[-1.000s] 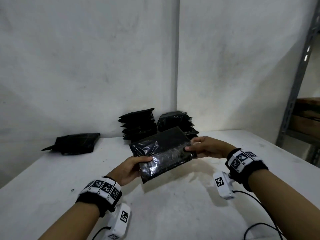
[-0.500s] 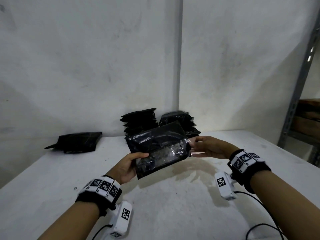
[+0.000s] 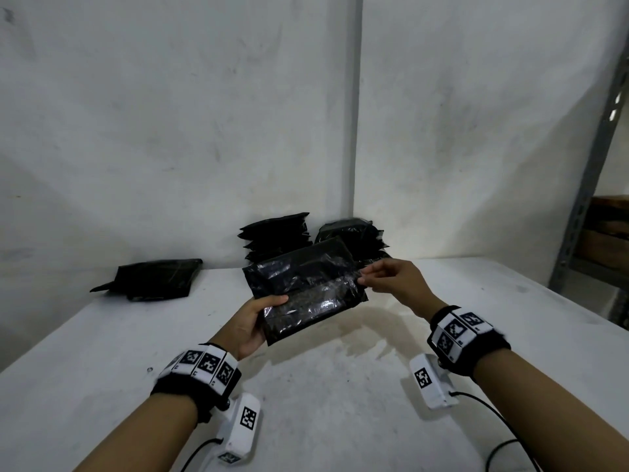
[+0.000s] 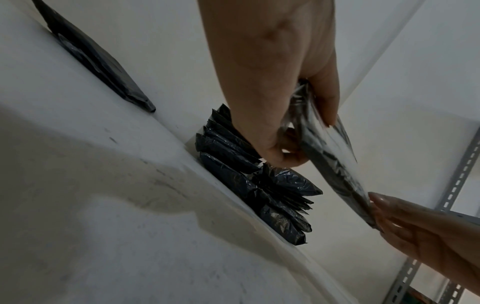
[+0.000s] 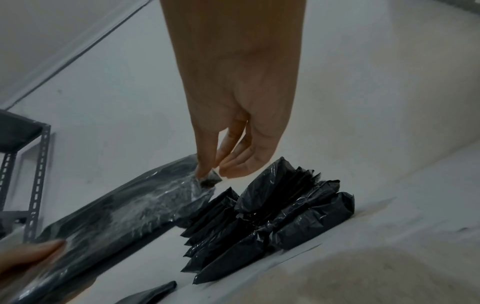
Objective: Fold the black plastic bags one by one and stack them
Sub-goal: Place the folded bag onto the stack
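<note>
Head view: vs 0.5 s ago, right hand [image 3: 394, 284] shifted from bag edge grip to fingertip pinch at the bag [image 3: 306, 287] right corner. Left hand [image 3: 248, 327] thumb-over grips bag's left end; bag above table [image 3: 340, 386], fwd of stacks [image 3: 275, 236].

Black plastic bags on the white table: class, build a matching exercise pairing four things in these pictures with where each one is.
Things:
1. held bag
2. lone bag
3. stacked bags
4. right hand

Places:
A. flat on the table's far left
B. against the wall
C. pinching the bag's right edge
D. in the air, between both hands

Pairs: 1-D, 2-A, 3-B, 4-C
</note>
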Action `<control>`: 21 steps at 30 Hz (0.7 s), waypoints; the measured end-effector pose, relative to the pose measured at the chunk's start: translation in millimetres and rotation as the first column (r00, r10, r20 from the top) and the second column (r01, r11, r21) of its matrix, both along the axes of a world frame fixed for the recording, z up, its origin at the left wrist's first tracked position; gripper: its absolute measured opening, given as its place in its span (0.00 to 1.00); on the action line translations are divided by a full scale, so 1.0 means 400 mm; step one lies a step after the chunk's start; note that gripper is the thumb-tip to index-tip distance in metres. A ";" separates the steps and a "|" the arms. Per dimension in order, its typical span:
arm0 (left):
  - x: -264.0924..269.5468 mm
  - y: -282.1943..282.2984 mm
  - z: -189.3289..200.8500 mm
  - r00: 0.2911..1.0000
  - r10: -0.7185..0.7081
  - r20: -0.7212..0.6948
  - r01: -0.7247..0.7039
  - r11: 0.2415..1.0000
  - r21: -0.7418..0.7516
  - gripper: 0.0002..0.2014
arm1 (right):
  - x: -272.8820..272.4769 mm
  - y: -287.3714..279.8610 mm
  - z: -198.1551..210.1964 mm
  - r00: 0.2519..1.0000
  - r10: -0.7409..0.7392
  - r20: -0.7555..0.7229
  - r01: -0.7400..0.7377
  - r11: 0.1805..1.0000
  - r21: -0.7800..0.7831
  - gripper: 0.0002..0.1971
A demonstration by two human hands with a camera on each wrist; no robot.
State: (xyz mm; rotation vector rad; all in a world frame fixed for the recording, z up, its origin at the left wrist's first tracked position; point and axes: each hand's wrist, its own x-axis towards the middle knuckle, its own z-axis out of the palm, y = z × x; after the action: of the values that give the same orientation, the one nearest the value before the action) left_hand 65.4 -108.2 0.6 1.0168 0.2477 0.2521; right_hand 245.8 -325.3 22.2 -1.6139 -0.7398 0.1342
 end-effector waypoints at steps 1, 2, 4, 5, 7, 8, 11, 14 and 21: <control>0.000 0.001 0.001 1.000 -0.002 0.008 0.002 1.000 -0.002 0.27 | -0.001 0.004 -0.002 1.000 -0.009 0.002 0.009 1.000 -0.002 0.15; 0.000 0.000 0.001 1.000 -0.006 0.011 0.006 1.000 -0.003 0.27 | -0.002 0.007 -0.004 1.000 -0.016 0.001 0.016 1.000 -0.001 0.15; 0.000 0.001 0.000 1.000 -0.016 0.008 0.016 1.000 -0.007 0.26 | -0.003 0.010 -0.007 1.000 -0.021 -0.011 0.021 1.000 0.004 0.15; 0.000 0.001 0.000 1.000 -0.023 0.005 0.023 1.000 -0.006 0.26 | -0.004 0.010 -0.008 1.000 -0.018 -0.025 0.019 1.000 0.007 0.16; 0.000 0.003 -0.001 0.999 -0.037 -0.004 0.037 0.999 0.000 0.26 | -0.005 0.010 -0.009 0.997 -0.003 -0.073 0.004 1.000 0.008 0.17; 0.000 0.004 -0.001 0.999 -0.037 -0.009 0.037 0.999 0.001 0.26 | -0.005 0.009 -0.009 0.995 0.008 -0.096 -0.008 1.000 0.001 0.17; 0.000 0.004 -0.001 1.000 -0.024 -0.018 0.023 1.000 -0.019 0.25 | -0.008 0.002 -0.010 0.979 0.085 -0.188 -0.089 0.996 -0.016 0.15; 0.001 -0.006 0.004 0.999 -0.046 -0.011 0.045 0.999 -0.029 0.22 | -0.017 -0.004 -0.010 0.955 0.151 -0.254 -0.157 0.988 -0.002 0.10; 0.004 -0.011 0.007 0.998 -0.066 -0.018 0.065 0.998 -0.020 0.21 | -0.020 -0.005 -0.006 0.898 0.214 -0.384 -0.267 0.960 -0.089 0.18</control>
State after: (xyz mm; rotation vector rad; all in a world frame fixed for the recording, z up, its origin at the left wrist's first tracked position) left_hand 67.1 -112.5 3.2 1.0062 0.2329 0.1807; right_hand 237.9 -327.3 19.6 -1.5602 -0.6408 0.6685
